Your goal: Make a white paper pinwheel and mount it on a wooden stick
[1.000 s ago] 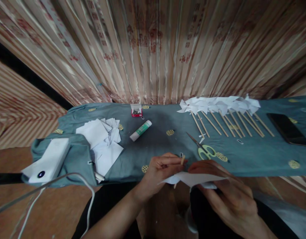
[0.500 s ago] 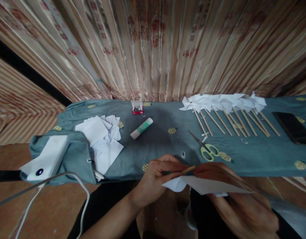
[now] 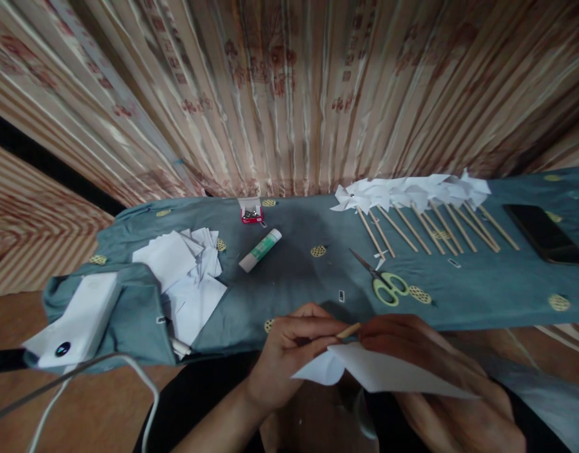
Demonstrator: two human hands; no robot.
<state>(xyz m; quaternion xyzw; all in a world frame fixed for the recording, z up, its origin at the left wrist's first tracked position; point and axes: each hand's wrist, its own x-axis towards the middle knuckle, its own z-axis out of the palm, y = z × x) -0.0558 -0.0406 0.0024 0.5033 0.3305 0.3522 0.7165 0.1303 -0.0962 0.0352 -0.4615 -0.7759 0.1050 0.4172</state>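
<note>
Close in front of me, at the table's near edge, my left hand [image 3: 293, 343] is closed around a thin wooden stick [image 3: 350, 330], whose tip pokes out between the fingers. My right hand [image 3: 421, 343] grips a folded white paper pinwheel [image 3: 388, 368] right beside that tip. One curled blade of the paper hangs under the left fingers. Whether the stick and paper are joined is hidden by my fingers. Just beyond the right hand lie scissors [image 3: 388, 286] with pale green handles, their blades pointing away to the left.
Finished paper pinwheels [image 3: 412, 192] on sticks lie in a row at the back right, near a black phone [image 3: 546, 233]. A glue stick [image 3: 261, 250], a small red box of metal pins [image 3: 251, 214], loose white paper pieces [image 3: 195, 308] and a white device [image 3: 82, 318] with a cable occupy the left.
My view has shifted slightly, so the table items appear a little further left. Both hands keep their hold, and the paper has tilted a little, showing more of its face.
</note>
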